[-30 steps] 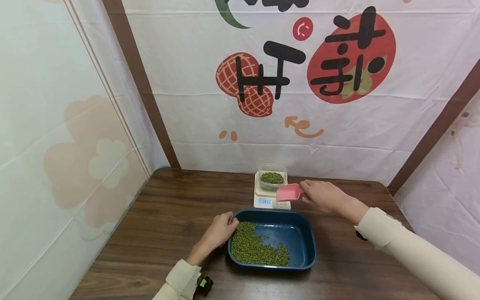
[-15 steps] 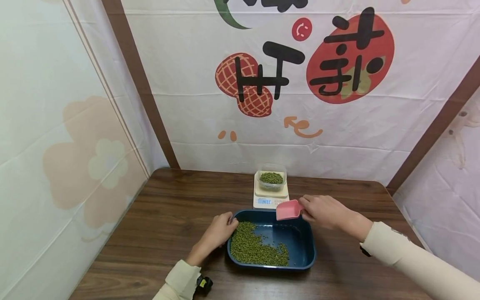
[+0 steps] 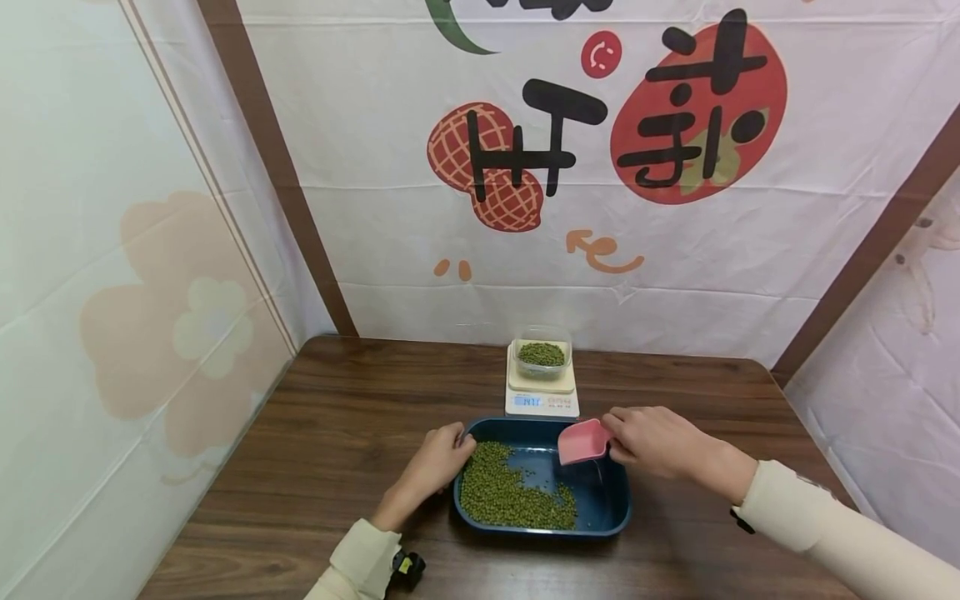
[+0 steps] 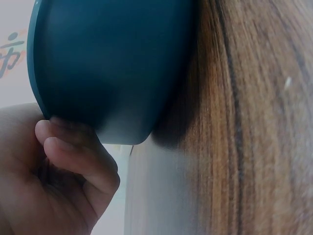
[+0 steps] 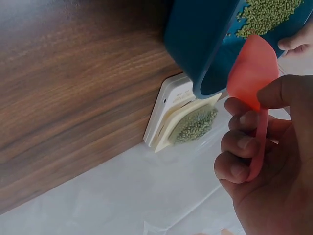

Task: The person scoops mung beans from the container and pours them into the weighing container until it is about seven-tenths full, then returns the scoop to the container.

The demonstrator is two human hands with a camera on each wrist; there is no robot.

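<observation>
The right hand (image 3: 652, 437) is gripping the handle of the pink scoop (image 3: 582, 442) and is holding its bowl over the far right part of the blue tray (image 3: 603, 500). The left hand (image 3: 435, 460) is pinching the rim of the tray near its far left corner. The tray is resting on the wooden counter (image 3: 360, 417); small green beans (image 3: 506, 496) are covering its left and near areas. Just beyond the far rim, a white scale (image 3: 555, 406) is showing a lit display and is supporting a clear container (image 3: 557, 372) holding a bean heap (image 3: 542, 354).
</observation>
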